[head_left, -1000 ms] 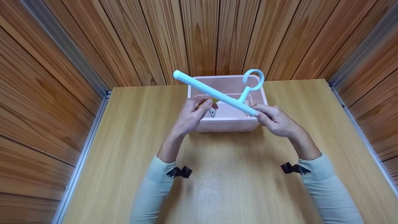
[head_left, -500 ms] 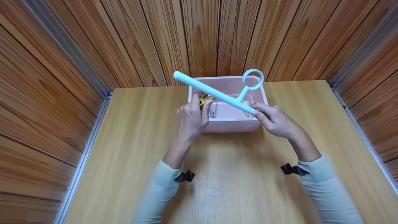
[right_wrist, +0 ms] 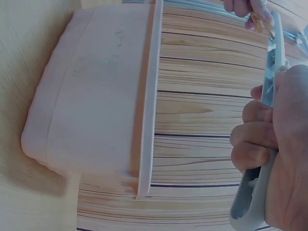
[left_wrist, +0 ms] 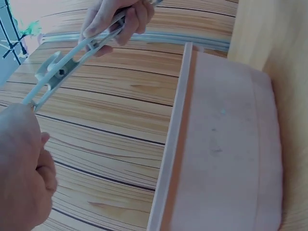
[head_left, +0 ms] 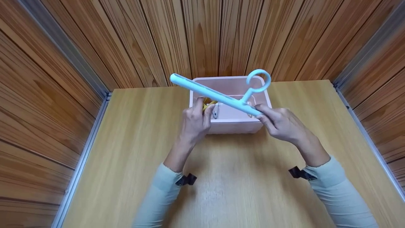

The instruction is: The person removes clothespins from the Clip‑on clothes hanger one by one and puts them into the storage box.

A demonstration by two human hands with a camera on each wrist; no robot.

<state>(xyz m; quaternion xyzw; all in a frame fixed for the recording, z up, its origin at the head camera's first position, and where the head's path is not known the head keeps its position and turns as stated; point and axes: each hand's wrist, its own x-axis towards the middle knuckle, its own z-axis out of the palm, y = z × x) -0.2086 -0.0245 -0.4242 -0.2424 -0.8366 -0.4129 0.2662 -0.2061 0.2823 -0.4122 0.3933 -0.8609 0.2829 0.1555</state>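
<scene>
My right hand [head_left: 281,125] grips a light blue clothes hanger [head_left: 218,95] near its lower right end, holding it slanted above a pink bin. The hanger's hook [head_left: 260,79] points up and to the right, and its far left end is free. Beneath the hanger's bar, at the bin's left side, my left hand [head_left: 194,122] pinches a yellow clip [head_left: 207,104], partly hidden by the fingers. In the right wrist view the clip [right_wrist: 260,24] lies close to the hanger [right_wrist: 275,53]; whether they touch I cannot tell.
The pink bin [head_left: 234,127] stands on a wooden table [head_left: 142,142] against the plank back wall [head_left: 208,38]. Inside it lie a grey clip [head_left: 215,112] and other small, partly hidden items. Plank side walls with metal rails border the table.
My left hand has turned so its back faces up, and the yellow clip has turned with it. The hanger has rolled slightly, its free end shifting a little left. My right hand keeps its grip.
</scene>
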